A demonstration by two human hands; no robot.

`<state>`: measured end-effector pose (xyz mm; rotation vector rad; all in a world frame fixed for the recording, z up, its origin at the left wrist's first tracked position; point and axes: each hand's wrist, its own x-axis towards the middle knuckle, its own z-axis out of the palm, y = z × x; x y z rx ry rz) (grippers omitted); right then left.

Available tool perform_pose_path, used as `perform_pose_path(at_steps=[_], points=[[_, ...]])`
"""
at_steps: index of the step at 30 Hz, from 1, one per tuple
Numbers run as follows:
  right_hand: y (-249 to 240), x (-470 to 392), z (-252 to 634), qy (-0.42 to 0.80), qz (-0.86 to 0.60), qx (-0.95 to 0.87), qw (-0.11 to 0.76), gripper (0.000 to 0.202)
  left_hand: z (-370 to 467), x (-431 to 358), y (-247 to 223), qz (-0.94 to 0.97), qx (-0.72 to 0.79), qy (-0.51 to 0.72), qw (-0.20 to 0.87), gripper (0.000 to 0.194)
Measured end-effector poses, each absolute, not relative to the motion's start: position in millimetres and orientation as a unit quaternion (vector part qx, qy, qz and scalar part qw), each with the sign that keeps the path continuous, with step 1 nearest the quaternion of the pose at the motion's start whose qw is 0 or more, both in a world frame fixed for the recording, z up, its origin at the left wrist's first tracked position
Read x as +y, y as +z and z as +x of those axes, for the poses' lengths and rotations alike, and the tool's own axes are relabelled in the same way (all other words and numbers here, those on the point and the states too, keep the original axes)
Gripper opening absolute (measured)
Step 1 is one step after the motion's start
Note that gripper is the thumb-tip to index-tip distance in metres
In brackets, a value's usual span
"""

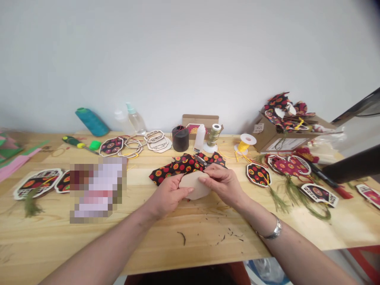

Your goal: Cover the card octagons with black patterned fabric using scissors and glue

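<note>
Both hands grip a pale, flat panel with a scalloped outline (193, 186) in front of me, above the table. The thumb of my left hand (166, 194) lies on its face at the left. My right hand (225, 184) pinches the panel's upper right edge between thumb and fingers. Behind and partly under the panel lies black fabric with red and yellow flowers (170, 169). What looks like a pair of scissors (200, 160) rests on that fabric, its handle end partly hidden by my right hand.
Along the wall stand a teal thread cone (92, 122), spray bottle (136, 120), black spool (180, 139), white bottle (200, 138) and yellow cord spool (244, 145). A carton (267, 136) holds fabric pieces. Tasselled ornaments (259, 175) lie right. Dark scraps (228, 235) dot the wooden table (142, 241).
</note>
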<state>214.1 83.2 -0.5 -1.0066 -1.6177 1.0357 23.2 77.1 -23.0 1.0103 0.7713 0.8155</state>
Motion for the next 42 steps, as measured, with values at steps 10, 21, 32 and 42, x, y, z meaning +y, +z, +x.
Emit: perform_pose_path(at_steps=[10, 21, 32, 42], points=[[-2.4, 88.1, 214.9, 0.4, -0.427, -0.65, 0.484, 0.02, 21.6, 77.8, -21.9, 0.455, 0.354, 0.381, 0.723, 0.034], [37.3, 104.5, 260.8, 0.162, -0.599, -0.783, 0.049, 0.01, 25.6, 80.0, -7.6, 0.392, 0.35, 0.432, 0.733, 0.04], [20.0, 95.4, 261.4, 0.16, -0.593, -0.784, 0.088, 0.017, 23.2, 80.1, -9.9, 0.402, 0.325, 0.433, 0.739, 0.036], [36.6, 95.2, 279.3, 0.464, -0.447, -0.697, 0.317, 0.042, 18.6, 78.1, -13.1, 0.43, 0.341, 0.399, 0.735, 0.038]])
